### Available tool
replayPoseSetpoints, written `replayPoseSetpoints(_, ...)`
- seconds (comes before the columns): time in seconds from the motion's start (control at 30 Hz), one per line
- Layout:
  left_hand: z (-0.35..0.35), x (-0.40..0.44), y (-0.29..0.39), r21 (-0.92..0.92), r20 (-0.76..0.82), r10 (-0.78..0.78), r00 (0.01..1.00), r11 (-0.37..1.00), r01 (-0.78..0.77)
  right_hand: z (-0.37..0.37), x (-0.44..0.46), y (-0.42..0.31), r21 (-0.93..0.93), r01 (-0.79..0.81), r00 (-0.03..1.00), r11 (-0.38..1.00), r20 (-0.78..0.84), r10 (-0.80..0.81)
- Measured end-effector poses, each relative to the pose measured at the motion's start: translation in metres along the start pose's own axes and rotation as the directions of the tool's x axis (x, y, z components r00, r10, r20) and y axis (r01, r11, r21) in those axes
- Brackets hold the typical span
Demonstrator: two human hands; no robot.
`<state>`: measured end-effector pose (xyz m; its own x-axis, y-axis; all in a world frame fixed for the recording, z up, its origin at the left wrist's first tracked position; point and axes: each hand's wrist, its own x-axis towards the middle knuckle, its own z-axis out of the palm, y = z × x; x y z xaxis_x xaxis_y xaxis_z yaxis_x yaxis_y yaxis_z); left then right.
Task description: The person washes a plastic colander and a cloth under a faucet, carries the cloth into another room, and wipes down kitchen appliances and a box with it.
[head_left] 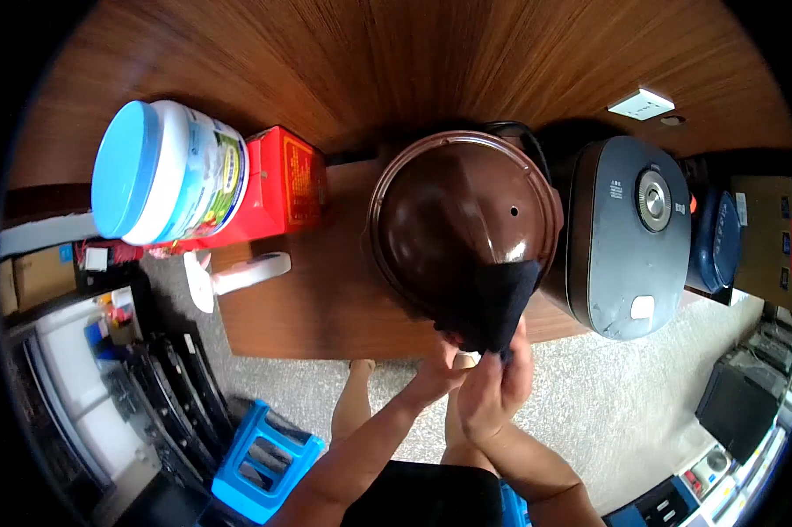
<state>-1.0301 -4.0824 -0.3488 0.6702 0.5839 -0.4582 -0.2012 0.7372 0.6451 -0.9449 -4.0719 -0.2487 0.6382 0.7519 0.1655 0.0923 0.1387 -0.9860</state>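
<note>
A dark cloth [503,303] is bunched up over the near edge of a round brown pot lid [440,202]. My right hand [494,386] is closed on the lower end of the cloth, thumb and fingers pressed together. Close beside it, my left hand [440,364] also grips the cloth from the left; some of its fingers are hidden beneath the dark fabric. The lid is glossy, with a small hole right of its middle, and sits on a brown pot whose body is mostly hidden. A black cord runs behind the lid.
Right of the pot stands a grey rice cooker [633,237]. To the left are a blue-lidded tub [176,171], a red box [282,184] and a white spray bottle [242,274] on the wooden table [299,316]. A blue stool [264,461] stands on the floor, lower left.
</note>
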Motion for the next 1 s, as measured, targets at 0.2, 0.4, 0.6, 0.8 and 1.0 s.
replayPoseSetpoints(0.2,-0.034,-0.027,0.016,0.042,-0.264,0.050,0.963,0.998,-0.040,0.041,0.017,0.031,-0.843,0.141,0.852,0.519,0.370,0.371)
replayPoseSetpoints(0.4,-0.051,0.011,0.144,0.939,0.015,0.570,0.821,0.274,-0.208,0.092,0.072,0.048,-0.898,-0.012,0.985,0.441,0.066,0.161)
replayPoseSetpoints(0.6,-0.066,0.033,0.147,0.823,-0.069,0.259,0.963,0.560,-0.092,0.051,0.036,0.057,-0.681,0.359,0.801,0.638,0.575,0.164)
replayPoseSetpoints(0.8,-0.052,0.025,0.140,0.892,-0.017,0.477,0.879,0.405,-0.202,0.106,0.110,0.055,-0.799,0.287,0.915,0.529,0.392,0.096)
replayPoseSetpoints(1.0,-0.054,0.005,0.147,0.608,-0.259,0.546,0.797,0.733,-0.305,0.076,0.056,0.059,-0.576,0.385,0.833,0.721,0.553,-0.003)
